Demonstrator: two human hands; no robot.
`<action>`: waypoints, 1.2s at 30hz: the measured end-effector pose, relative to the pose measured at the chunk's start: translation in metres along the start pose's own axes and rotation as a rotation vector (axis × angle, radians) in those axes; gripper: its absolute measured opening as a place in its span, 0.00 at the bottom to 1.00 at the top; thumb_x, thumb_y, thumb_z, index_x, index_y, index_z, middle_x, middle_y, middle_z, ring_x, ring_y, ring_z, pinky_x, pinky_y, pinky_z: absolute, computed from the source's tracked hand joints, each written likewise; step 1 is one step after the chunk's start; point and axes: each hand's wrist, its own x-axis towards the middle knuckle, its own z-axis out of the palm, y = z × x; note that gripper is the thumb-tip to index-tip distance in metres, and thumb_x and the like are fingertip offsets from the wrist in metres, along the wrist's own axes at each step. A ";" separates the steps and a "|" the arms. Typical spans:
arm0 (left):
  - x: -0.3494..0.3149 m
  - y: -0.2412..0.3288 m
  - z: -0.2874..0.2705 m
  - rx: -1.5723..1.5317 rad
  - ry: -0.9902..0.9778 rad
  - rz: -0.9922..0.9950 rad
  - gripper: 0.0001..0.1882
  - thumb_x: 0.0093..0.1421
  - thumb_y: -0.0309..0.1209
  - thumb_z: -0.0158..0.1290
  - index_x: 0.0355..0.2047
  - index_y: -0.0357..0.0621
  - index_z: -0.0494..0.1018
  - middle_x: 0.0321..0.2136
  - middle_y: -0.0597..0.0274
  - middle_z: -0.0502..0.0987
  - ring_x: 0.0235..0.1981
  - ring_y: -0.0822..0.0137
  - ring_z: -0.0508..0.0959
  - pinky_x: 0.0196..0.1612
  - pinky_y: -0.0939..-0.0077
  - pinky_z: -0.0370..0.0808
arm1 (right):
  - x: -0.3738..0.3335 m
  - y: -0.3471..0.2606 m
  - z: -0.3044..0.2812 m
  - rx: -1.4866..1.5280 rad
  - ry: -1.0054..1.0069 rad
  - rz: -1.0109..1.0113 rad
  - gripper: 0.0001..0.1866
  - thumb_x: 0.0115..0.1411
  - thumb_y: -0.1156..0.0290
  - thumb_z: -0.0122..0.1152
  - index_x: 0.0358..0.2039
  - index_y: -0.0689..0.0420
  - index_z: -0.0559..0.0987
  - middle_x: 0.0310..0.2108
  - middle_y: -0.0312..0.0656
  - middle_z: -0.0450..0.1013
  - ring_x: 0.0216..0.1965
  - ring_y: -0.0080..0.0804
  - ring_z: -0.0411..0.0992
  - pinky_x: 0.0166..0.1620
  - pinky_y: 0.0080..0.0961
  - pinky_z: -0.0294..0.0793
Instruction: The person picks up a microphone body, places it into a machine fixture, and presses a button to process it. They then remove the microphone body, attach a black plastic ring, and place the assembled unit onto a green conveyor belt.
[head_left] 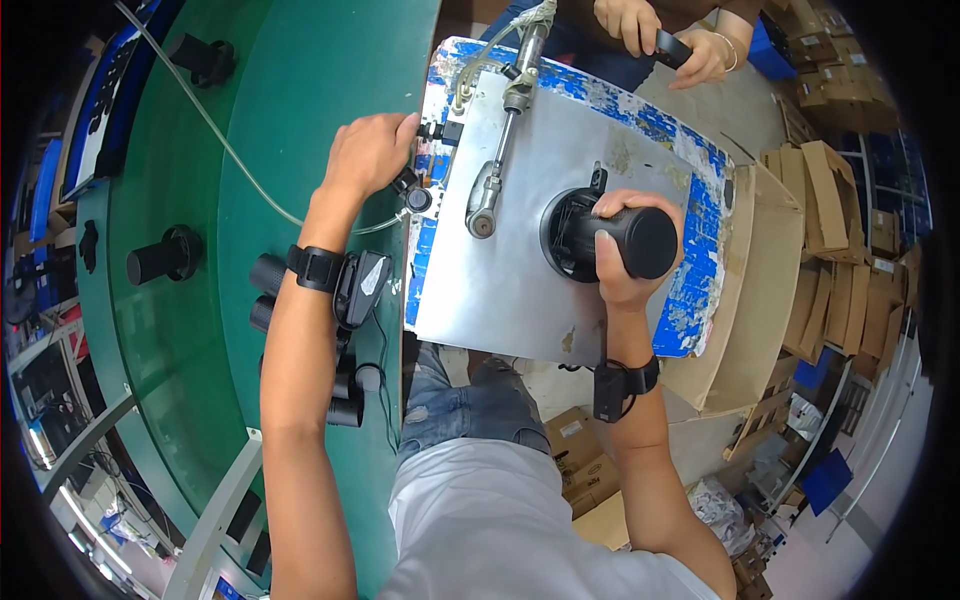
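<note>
My right hand (638, 245) wraps round a black cylinder-shaped part (652, 243) with a wide round flange and a small tab. That part is tilted over the bare metal plate (490, 300) on the worn blue-and-white bench top. My left hand (370, 155) is at the plate's left edge, its fingers curled and its thumb reaching toward a black fitting (440, 132). What those fingers hold, if anything, is hidden. Between my hands, a pneumatic cylinder (518, 92) with a metal rod runs down to a rounded metal end (482, 221) on the plate.
Left lies a green conveyor belt (285, 110) carrying flanged black parts (155, 260) and several black cylinders (268, 272). A clear hose (225, 140) crosses it. Across the bench, a person's hands (700, 55) hold a black piece. An open cardboard box (740, 290) adjoins the bench's right side.
</note>
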 end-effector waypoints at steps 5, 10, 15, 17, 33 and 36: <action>-0.009 0.008 0.003 -0.089 0.074 0.006 0.23 0.66 0.44 0.39 0.38 0.40 0.79 0.33 0.41 0.78 0.40 0.41 0.77 0.48 0.54 0.72 | -0.001 0.001 -0.003 -0.018 -0.004 -0.020 0.20 0.47 0.77 0.61 0.42 0.62 0.68 0.32 0.48 0.71 0.35 0.34 0.71 0.44 0.34 0.74; -0.013 -0.007 -0.013 -0.323 -0.070 0.064 0.26 0.66 0.48 0.39 0.51 0.40 0.73 0.48 0.42 0.75 0.50 0.45 0.73 0.56 0.58 0.67 | 0.018 -0.033 -0.001 -0.084 -0.021 0.112 0.18 0.47 0.75 0.60 0.40 0.62 0.68 0.33 0.45 0.71 0.37 0.32 0.72 0.45 0.32 0.73; -0.119 0.026 -0.101 -0.831 0.537 0.157 0.20 0.64 0.36 0.46 0.51 0.35 0.71 0.48 0.48 0.75 0.54 0.55 0.73 0.58 0.69 0.65 | 0.087 -0.226 0.013 0.339 0.171 -0.010 0.18 0.51 0.67 0.59 0.40 0.62 0.70 0.32 0.43 0.72 0.35 0.31 0.71 0.42 0.28 0.71; -0.166 0.050 -0.136 -0.873 0.583 0.365 0.19 0.60 0.29 0.48 0.50 0.36 0.71 0.47 0.51 0.76 0.54 0.56 0.73 0.58 0.68 0.65 | 0.113 -0.213 0.034 0.112 -0.150 -0.138 0.21 0.51 0.64 0.59 0.41 0.64 0.69 0.33 0.47 0.71 0.38 0.34 0.71 0.43 0.29 0.70; -0.337 0.015 -0.130 -1.025 0.477 0.386 0.49 0.44 0.29 0.60 0.66 0.40 0.50 0.66 0.48 0.51 0.68 0.54 0.52 0.67 0.58 0.49 | 0.020 -0.272 0.188 0.643 -0.744 0.285 0.30 0.57 0.67 0.64 0.56 0.63 0.63 0.43 0.43 0.71 0.45 0.28 0.71 0.52 0.26 0.70; -0.352 -0.013 -0.139 -1.237 0.366 0.532 0.44 0.49 0.39 0.57 0.63 0.33 0.56 0.67 0.46 0.51 0.70 0.53 0.47 0.69 0.60 0.42 | 0.010 -0.275 0.203 0.667 -0.797 0.326 0.29 0.57 0.69 0.65 0.56 0.61 0.64 0.43 0.41 0.71 0.45 0.26 0.71 0.51 0.24 0.70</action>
